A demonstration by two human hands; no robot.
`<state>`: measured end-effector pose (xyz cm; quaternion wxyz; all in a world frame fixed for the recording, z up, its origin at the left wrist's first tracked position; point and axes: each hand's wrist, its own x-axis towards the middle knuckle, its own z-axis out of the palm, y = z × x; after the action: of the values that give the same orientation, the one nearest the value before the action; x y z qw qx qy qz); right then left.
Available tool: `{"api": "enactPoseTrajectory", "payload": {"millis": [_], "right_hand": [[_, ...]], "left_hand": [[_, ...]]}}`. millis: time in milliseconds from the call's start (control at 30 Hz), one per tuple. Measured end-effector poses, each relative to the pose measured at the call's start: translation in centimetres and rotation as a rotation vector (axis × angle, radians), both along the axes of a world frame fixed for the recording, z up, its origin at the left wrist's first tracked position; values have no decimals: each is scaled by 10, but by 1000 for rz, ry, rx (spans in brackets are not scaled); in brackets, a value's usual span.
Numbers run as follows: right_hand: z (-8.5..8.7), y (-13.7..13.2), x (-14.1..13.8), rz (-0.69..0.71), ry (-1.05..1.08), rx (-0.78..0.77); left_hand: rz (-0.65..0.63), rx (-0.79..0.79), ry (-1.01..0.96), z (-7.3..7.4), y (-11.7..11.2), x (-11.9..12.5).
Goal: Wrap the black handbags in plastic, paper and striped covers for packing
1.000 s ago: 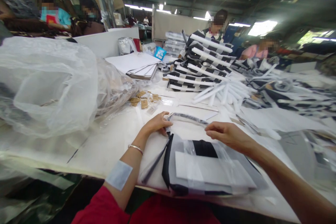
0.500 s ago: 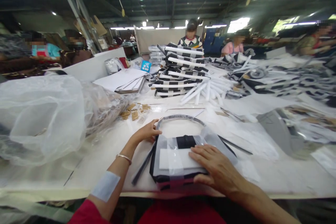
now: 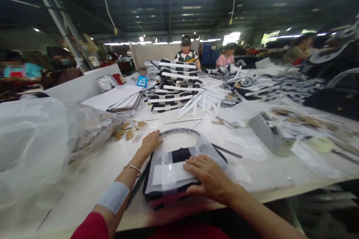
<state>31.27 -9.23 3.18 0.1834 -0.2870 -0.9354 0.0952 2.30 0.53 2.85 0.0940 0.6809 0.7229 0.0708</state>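
Note:
A dark handbag (image 3: pixel 151 194) lies on its side on the white table, its front covered with translucent wrapping. Clear tape (image 3: pixel 169 173) crosses a white rectangular pad (image 3: pixel 179 171) on it. The wrapped handle (image 3: pixel 179 130) arches away from me. At the handle's left end is my left hand (image 3: pixel 150 143), its fingers curled round it and partly hidden. My right hand (image 3: pixel 210 179) rests flat on the bag's right side, fingers stretched over the pad's edge. A dark strap (image 3: pixel 137 185) trails from the bag's left side.
A stack of wrapped bags (image 3: pixel 174 86) and white tubes (image 3: pixel 202 101) stand behind. Clear plastic bags (image 3: pixel 33 134) fill the left, beside brown tags (image 3: pixel 129 133). On the right sits a grey tape dispenser (image 3: pixel 266 132). Co-workers sit across the room.
My view has turned right and tilted up. The left hand's fingers have closed in at the handle's end. My right hand stays flat on the bag.

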Motion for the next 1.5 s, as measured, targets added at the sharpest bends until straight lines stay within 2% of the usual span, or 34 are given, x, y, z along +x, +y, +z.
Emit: {"api": "enactPoseTrajectory", "payload": {"millis": [133, 267, 433, 567, 667, 733, 800, 933, 1033, 1133, 1233, 1333, 1400, 1500], "right_hand": [[-4, 0, 1, -2, 32, 20], [-6, 11, 5, 26, 39, 13], [2, 34, 17, 104, 30, -79], [14, 42, 24, 53, 26, -209], [27, 44, 27, 14, 78, -369], [37, 48, 30, -77, 171, -514], [47, 58, 37, -253, 306, -596], [54, 98, 73, -663, 570, -464], [37, 136, 112, -887, 657, -377], [3, 165, 143, -985, 498, -282], [-36, 173, 153, -946, 316, -114], [-64, 167, 149, -870, 286, -31], [-74, 162, 147, -829, 277, 9], [-78, 161, 147, -807, 266, 46]], "left_hand": [[16, 2, 18, -12, 7, -4], [81, -4, -80, -16, 9, -16], [227, -60, -380, -18, 2, -28], [243, -61, -667, -24, -9, -29], [290, -50, -835, -32, -11, -28], [311, -20, -903, -37, -9, -27], [269, 17, -894, -40, -5, -28], [144, 6, -773, -37, 0, -31], [131, -18, -711, -32, 0, -31], [152, -51, -663, -29, 0, -29], [164, -80, -642, -28, -1, -28], [173, -86, -648, -29, -1, -27], [180, -86, -651, -30, 0, -27], [173, -70, -648, -34, 1, -28]]}}
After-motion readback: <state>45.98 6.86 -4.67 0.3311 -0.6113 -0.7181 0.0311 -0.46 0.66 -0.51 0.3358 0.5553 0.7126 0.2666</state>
